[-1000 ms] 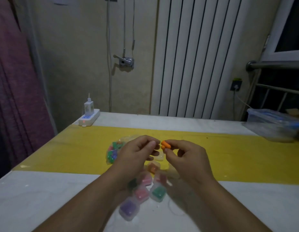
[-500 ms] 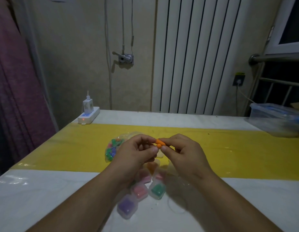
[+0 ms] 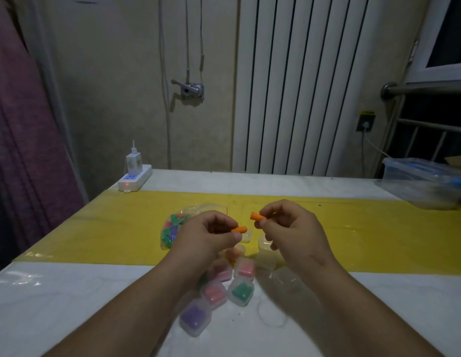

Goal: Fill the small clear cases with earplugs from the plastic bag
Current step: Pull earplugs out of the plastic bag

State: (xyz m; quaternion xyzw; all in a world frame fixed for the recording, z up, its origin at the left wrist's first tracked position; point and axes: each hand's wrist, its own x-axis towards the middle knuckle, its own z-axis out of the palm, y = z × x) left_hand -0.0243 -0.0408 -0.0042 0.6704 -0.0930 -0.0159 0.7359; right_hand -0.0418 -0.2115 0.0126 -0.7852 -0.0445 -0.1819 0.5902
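My left hand (image 3: pixel 206 238) pinches one orange earplug (image 3: pixel 239 229) and my right hand (image 3: pixel 288 228) pinches another orange earplug (image 3: pixel 257 216); the two plugs are a small gap apart above the table. Behind my left hand lies the clear plastic bag (image 3: pixel 172 228) of coloured earplugs. Below my hands sit several small clear cases: a purple-filled one (image 3: pixel 194 318), a green-filled one (image 3: pixel 241 291), pink-filled ones (image 3: pixel 214 295) and empty ones (image 3: pixel 266 257).
The white table has a yellow strip (image 3: pixel 379 233) across it. A power strip with a charger (image 3: pixel 135 177) sits at the far left corner. A clear lidded box (image 3: pixel 425 181) stands at the far right. A purple curtain (image 3: pixel 23 150) hangs on the left.
The two orange earplugs were held together at my fingertips; now my hands have drawn apart, each holding one plug.
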